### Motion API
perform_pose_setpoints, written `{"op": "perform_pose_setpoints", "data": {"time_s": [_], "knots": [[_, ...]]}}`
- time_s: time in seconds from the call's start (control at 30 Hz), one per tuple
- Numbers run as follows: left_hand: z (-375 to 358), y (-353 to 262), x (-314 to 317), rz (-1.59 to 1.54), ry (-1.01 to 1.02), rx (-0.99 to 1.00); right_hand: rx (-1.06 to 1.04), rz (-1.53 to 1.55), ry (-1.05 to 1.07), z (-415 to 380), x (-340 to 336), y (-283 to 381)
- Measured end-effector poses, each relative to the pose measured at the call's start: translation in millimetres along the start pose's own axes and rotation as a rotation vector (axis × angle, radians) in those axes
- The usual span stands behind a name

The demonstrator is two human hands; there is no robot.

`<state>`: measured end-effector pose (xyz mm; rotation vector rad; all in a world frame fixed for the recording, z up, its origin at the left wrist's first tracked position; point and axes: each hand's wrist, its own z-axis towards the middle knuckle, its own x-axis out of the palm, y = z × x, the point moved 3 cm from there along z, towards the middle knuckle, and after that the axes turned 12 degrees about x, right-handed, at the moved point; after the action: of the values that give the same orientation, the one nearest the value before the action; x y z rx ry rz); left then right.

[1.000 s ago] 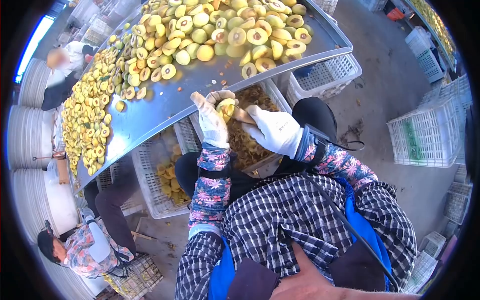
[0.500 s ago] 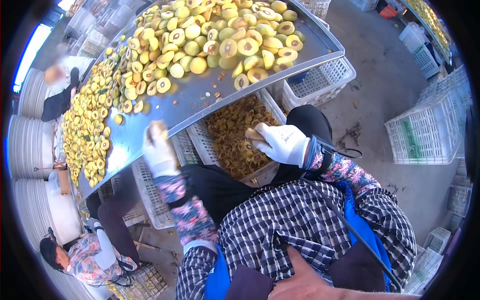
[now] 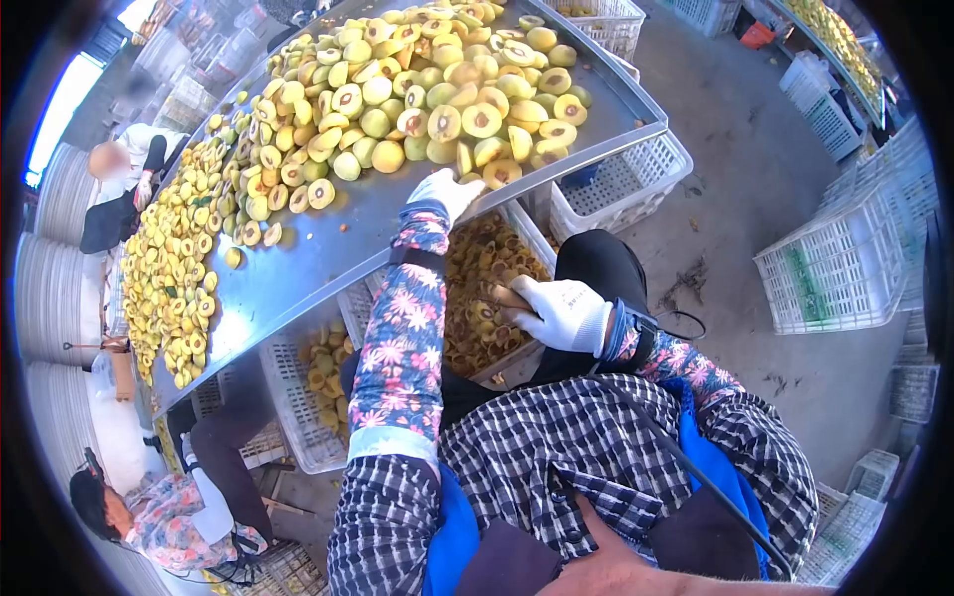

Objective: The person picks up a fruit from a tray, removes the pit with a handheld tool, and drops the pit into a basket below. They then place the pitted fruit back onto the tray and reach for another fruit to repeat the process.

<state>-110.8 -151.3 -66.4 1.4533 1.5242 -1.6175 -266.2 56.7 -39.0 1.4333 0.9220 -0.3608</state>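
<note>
My left hand [image 3: 444, 195], in a white glove, reaches across to the metal table's front edge. Its fingers curl at a stone-fruit half, which they mostly hide. Beyond it lies a large heap of halved yellow-green stone fruit [image 3: 388, 94], many with brown centres showing. In front of my body, my right hand [image 3: 564, 316], also gloved in white, is closed around a short brown tool handle [image 3: 505, 298]; its working end cannot be made out. Below that hand, a crate [image 3: 542, 236] contains brownish-yellow fruit pieces.
The metal table [image 3: 268, 283] slopes across the view. A white crate [image 3: 624, 184] stands under its right corner, another crate [image 3: 316, 447] holds fruit at the left. Stacked crates [image 3: 835, 263] stand on the right. One co-worker [image 3: 179, 517] sits lower left; another person [image 3: 124, 189] is beyond the table.
My left hand has moved right along the table edge to the fruit at the heap's near corner. My right hand stays over the crate, still gripping the handle. The view has shifted slightly.
</note>
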Motion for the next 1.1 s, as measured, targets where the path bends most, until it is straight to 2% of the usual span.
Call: {"op": "perform_pose_setpoints", "data": {"time_s": [0.13,0.2,0.23,0.27,0.33,0.37,0.4,0.43,0.53,0.6,0.67,0.7,0.73,0.8,0.87,0.93,0.97,1.0,1.07,1.1], "knots": [[-3,-5,4,-0.031,-0.106,0.016,0.017,0.019,0.007,-2,2,-4],[-17,-6,-4,-0.347,-0.281,-0.044,-0.037,0.064,-0.061,-2,-1,-2],[-18,1,0,-0.602,-0.429,0.000,-0.043,0.063,-0.060,0,-3,-1],[-24,5,3,-1.171,-0.491,0.066,-0.020,0.105,-0.067,2,-7,1],[-62,-8,-14,-1.606,-0.511,0.092,-0.018,0.233,-0.095,7,-11,2],[-76,-5,-16,-1.602,-0.520,0.079,-0.011,0.321,-0.104,10,-15,6],[-88,-5,-16,-1.767,-0.448,0.114,-0.004,0.408,-0.114,13,-19,10],[-98,-7,-17,-1.930,-0.373,0.153,-0.041,0.346,-0.171,18,-23,13],[-120,-23,-13,-2.116,-0.533,0.129,-0.088,0.301,-0.229,28,-27,27],[-125,-24,-5,-2.082,-0.617,0.202,-0.101,0.328,-0.223,36,-20,35],[-129,-27,-2,-1.919,-0.779,0.156,-0.116,0.351,-0.216,41,-14,40],[-133,-34,-5,-1.794,-0.818,0.186,-0.131,0.370,-0.233,42,-12,41],[-133,-36,-2,-1.798,-0.826,0.186,-0.145,0.390,-0.252,42,-10,43],[-134,-39,-3,-1.607,-0.913,0.358,-0.165,0.383,-0.277,42,-6,45],[-135,-40,-2,-1.634,-0.883,0.351,-0.185,0.416,-0.318,43,-4,43],[-133,-43,-1,-1.921,-0.637,0.341,-0.145,0.332,-0.310,45,-3,33],[-128,-31,5,-2.022,-0.448,0.379,-0.108,0.249,-0.296,47,-4,28],[-129,-26,1,-2.024,-0.446,0.380,-0.106,0.247,-0.297,47,-9,26],[-131,-20,0,-2.047,-0.237,0.273,-0.066,0.062,-0.186,45,-18,24],[-133,-15,-2,-2.184,-0.149,0.323,-0.103,0.009,-0.235,44,-21,23]]}}
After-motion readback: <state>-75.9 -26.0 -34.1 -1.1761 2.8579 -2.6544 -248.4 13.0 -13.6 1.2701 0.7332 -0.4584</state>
